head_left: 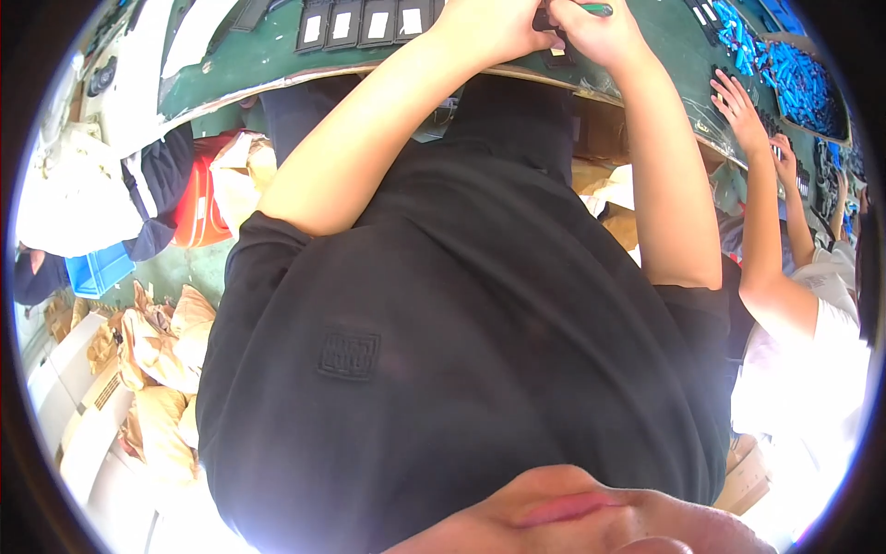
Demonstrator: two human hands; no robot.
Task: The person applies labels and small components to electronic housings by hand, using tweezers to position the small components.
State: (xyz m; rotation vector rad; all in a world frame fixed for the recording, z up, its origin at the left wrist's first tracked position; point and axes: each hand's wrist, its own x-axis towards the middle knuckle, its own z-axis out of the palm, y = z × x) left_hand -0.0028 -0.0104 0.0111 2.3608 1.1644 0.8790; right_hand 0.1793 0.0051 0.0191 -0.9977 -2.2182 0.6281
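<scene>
Both my hands meet over the green table (249,69) at the top of the picture. My right hand (598,35) is closed round a slim green pen-like tool (598,9); its exact kind does not show. Close beside it, my left hand (503,30) has its fingers bent in, and a dark edge shows between the two hands. What my left hand grips there is mostly hidden. Under the fingertips, near the table's edge, lies a small dark piece (557,58). Left of my hands stands a row of flat black cases (343,26) with white labels.
At the right, a co-worker's hand (738,111) rests over the same table, near a bin of blue cylindrical parts (803,88). Brown paper bags (161,342), a blue crate (100,270) and a red container (201,198) stand at the left. A cardboard box (600,129) is under the table.
</scene>
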